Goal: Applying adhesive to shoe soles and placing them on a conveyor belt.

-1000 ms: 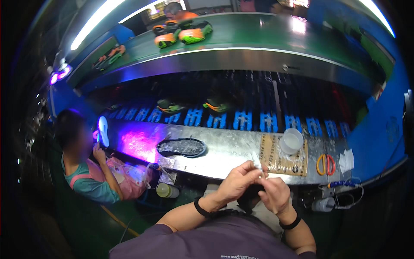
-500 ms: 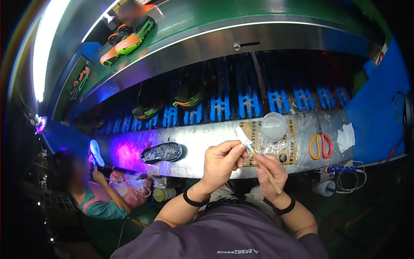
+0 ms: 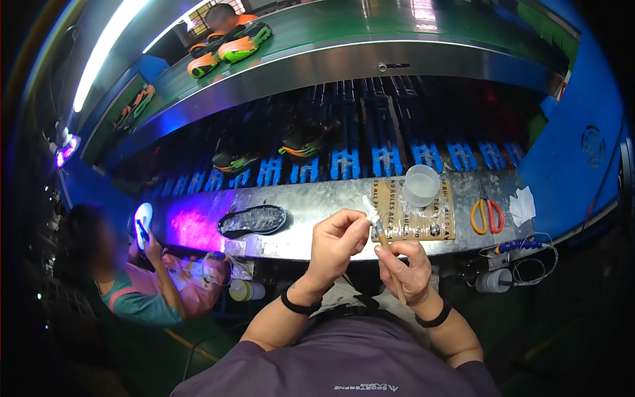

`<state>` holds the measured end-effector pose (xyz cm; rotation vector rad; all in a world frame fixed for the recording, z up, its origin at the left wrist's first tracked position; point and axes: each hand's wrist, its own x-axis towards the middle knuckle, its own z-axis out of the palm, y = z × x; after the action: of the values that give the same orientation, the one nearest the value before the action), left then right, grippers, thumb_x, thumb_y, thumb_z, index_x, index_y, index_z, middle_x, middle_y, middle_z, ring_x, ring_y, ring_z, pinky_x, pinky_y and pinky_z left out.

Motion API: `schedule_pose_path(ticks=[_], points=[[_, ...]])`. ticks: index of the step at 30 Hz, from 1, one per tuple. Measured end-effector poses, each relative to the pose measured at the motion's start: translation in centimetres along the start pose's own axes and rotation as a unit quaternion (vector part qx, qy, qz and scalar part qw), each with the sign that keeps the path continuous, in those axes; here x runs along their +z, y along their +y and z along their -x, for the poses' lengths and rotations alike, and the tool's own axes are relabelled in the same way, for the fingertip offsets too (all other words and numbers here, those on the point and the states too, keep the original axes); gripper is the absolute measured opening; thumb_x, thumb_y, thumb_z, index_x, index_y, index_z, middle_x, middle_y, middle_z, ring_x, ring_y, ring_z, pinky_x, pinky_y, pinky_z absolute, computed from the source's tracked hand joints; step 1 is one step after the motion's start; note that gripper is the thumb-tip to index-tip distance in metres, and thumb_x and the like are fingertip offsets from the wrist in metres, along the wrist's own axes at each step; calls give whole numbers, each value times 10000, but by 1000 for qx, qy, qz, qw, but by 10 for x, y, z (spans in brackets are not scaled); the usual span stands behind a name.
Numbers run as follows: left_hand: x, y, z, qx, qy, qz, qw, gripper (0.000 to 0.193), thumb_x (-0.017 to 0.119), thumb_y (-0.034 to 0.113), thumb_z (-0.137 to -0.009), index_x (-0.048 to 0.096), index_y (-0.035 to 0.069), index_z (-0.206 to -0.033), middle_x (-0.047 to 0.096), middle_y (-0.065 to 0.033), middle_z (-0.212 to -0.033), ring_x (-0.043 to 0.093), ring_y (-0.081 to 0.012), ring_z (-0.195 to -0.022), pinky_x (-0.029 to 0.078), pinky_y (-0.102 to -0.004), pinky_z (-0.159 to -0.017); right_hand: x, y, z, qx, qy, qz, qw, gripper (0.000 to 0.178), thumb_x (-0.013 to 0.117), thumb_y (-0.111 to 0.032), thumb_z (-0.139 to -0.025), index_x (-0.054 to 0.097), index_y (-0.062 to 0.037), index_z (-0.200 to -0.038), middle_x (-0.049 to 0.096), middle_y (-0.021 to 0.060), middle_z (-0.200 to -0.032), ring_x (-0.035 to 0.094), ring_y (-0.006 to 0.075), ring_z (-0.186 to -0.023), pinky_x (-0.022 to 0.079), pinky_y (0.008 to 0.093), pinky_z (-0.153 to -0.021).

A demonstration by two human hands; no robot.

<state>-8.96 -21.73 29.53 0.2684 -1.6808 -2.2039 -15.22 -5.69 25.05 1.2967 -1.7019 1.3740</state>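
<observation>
A flat brush (image 3: 391,266) with whitish bristles and a wooden handle is gripped in my right hand (image 3: 411,272), its bristle end up and tilted left. My left hand (image 3: 337,243) is beside the bristles, thumb and forefinger pinched together. Whatever may be in that pinch is too small to make out. Behind the brush, a translucent plastic cup (image 3: 421,188) of pale liquid stands on a piece of printed brown cardboard (image 3: 403,230). To the left on the metal bench lies a dark shoe upper or shell (image 3: 254,221), its inside whitish and shiny.
Orange- and yellow-handled scissors (image 3: 487,217) and a crumpled white tissue (image 3: 522,206) lie at the right. Shoes (image 3: 243,46) stand on the green conveyor (image 3: 370,26); blue racks (image 3: 387,159) line the bench's back. A co-worker at left holds a sole (image 3: 143,221) under violet light.
My left fingers have come away from the brush's neck and are a little apart from it. My right hand has shifted slightly down and left with the brush. The whole view has tilted somewhat.
</observation>
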Motion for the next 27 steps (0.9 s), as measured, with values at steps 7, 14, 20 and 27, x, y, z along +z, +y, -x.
schedule_pose_path(ticks=[7, 14, 20, 27], points=[[-4, 6, 2, 69, 23, -105, 992, 88, 678, 51, -966, 688, -12, -905, 589, 55, -711, 458, 2, -618, 358, -190, -533, 4, -16, -1, -27, -33, 51, 998, 443, 748, 95, -716, 737, -52, -1134, 573, 83, -937, 604, 244, -762, 515, 357, -642], [-17, 13, -4, 151, 55, -232, 959, 88, 698, -5, -853, 658, -22, -776, 636, -20, -690, 524, -40, -586, 412, -244, -509, 14, -8, -9, -64, -70, 48, 994, 497, 741, 75, -693, 725, -36, -1178, 567, 92, -953, 590, 254, -796, 512, 362, -664], [-32, 3, -1, 243, 64, -314, 916, 94, 696, -23, -833, 645, -28, -754, 607, -61, -645, 521, -85, -521, 401, -268, -482, 31, -12, -1, -42, -90, 50, 994, 479, 750, 68, -698, 724, -33, -1165, 568, 86, -929, 585, 243, -756, 508, 360, -645], [-51, -12, 10, 176, 99, -296, 934, 112, 696, 9, -877, 665, -36, -779, 638, -58, -653, 529, -68, -547, 402, -264, -489, 44, -14, -1, -24, -136, 46, 989, 431, 767, 47, -718, 726, -32, -1140, 582, 78, -891, 583, 249, -713, 501, 359, -625]])
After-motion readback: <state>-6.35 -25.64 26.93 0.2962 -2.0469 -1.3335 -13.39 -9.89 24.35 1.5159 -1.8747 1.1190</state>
